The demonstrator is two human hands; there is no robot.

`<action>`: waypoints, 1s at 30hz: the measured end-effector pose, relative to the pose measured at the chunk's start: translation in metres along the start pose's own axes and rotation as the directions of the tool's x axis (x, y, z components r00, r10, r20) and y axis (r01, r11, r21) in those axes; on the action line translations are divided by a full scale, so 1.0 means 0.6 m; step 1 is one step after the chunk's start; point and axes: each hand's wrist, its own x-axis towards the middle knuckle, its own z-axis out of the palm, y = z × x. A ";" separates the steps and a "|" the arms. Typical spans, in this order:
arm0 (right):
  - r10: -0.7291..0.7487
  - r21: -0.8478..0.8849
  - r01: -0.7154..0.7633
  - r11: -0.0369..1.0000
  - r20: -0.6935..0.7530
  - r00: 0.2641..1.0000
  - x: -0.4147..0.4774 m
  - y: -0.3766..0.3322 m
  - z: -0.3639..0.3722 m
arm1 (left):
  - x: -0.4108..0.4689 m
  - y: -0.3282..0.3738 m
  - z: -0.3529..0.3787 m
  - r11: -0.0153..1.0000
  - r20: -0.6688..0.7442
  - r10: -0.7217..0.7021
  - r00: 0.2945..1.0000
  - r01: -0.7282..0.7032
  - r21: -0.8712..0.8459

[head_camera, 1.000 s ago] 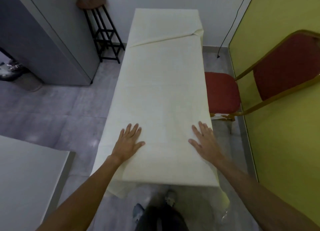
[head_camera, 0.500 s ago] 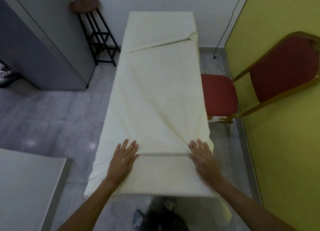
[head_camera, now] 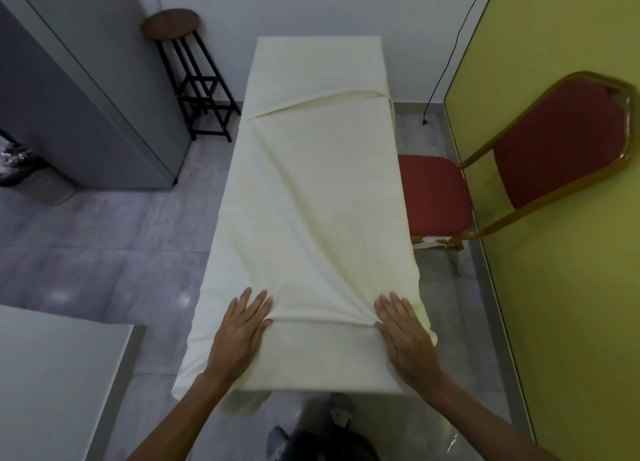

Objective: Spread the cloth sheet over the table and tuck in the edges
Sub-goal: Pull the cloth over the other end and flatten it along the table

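Note:
A cream cloth sheet (head_camera: 318, 197) lies along the long narrow table (head_camera: 317, 62), whose far end shows a lower cream layer beyond the sheet's slanted far edge. My left hand (head_camera: 242, 329) presses flat on the sheet near the table's near left side, fingers apart. My right hand (head_camera: 403, 332) presses flat near the near right side. A raised crease runs across the cloth between my two hands, and diagonal folds fan away from it toward the far end. The sheet hangs over the near edge and both long sides.
A red padded chair (head_camera: 436, 194) with a gold frame stands tight against the table's right side by a yellow wall (head_camera: 568, 287). A dark stool (head_camera: 173, 28) and a grey cabinet (head_camera: 86, 90) are at the far left. A white surface (head_camera: 52, 384) sits near left.
Both hands have slid toward me along the sheet, dragging the cloth. A crease has bunched up between them and diagonal folds have formed across the sheet.

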 end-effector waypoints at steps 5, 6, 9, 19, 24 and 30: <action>0.027 0.023 -0.026 0.999 -0.006 1.000 -0.019 -0.018 -0.002 | -0.018 0.004 -0.002 1.000 -0.002 -0.001 1.000 0.001 -0.023; 0.014 0.023 -0.014 1.000 0.000 1.000 -0.021 -0.015 -0.004 | -0.021 0.003 -0.004 1.000 -0.001 -0.005 1.000 0.005 -0.022; 0.036 0.024 -0.036 0.999 0.003 0.999 -0.019 -0.014 -0.008 | -0.029 0.005 -0.008 1.000 0.001 -0.015 1.000 0.015 -0.011; 0.005 0.067 -0.007 0.998 0.032 0.999 -0.067 -0.042 0.015 | -0.053 0.009 -0.011 1.000 -0.026 0.005 1.000 -0.006 -0.013; 0.046 0.067 -0.049 0.997 0.047 0.998 -0.068 -0.036 0.003 | -0.074 0.006 -0.006 1.000 0.002 0.002 1.000 -0.002 0.008; 0.068 0.013 -0.069 0.998 0.094 0.993 -0.085 -0.020 -0.009 | -0.092 0.019 0.001 1.000 -0.001 0.015 1.000 -0.015 0.026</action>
